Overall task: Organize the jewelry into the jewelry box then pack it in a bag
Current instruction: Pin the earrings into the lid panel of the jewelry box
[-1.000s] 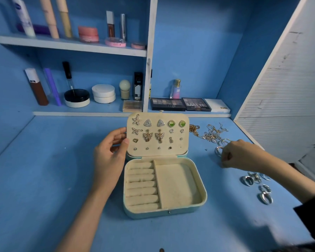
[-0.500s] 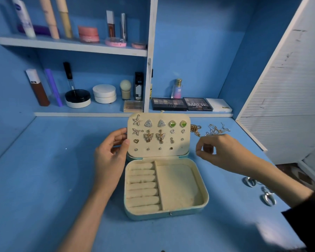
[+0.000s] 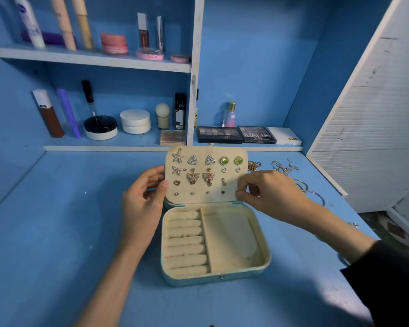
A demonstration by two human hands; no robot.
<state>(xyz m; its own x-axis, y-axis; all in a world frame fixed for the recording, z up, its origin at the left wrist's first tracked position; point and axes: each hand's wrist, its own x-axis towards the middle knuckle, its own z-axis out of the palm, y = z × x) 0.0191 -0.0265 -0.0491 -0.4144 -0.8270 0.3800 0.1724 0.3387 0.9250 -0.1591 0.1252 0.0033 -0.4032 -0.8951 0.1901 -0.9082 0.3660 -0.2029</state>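
1. While the lid [image 3: 206,197] of the jewelry box [image 3: 219,279] stands open at the 12 o'clock side of its base, I count it nearly full. Earrings [image 3: 193,178] sit in four rows, and only the spots by its 4 o'clock corner look bare.
2. By my read, nothing beyond earrings is stowed. The ring rolls [image 3: 187,241] and the open compartment [image 3: 232,239] hold nothing.
3. Still loose on the surface [image 3: 57,232] are the chains [image 3: 284,165] at 1 o'clock from the box and the bangles [image 3: 304,186] at 2 o'clock. Closing and bagging remain too, and I see no bag.
4. My left hand [image 3: 144,199] grips the lid's 9 o'clock edge, thumb on its face and fingers behind.
5. My right hand [image 3: 272,193] has its fingertips [image 3: 240,194] pinched together at the lid's 4 o'clock corner. I judge they hold a small stud, though it is too tiny to make out.
6. Half a second back, the right hand hung off the lid, between it and the chains. A second back, it was at the loose pile near 3 o'clock. The left hand has kept its grip throughout.
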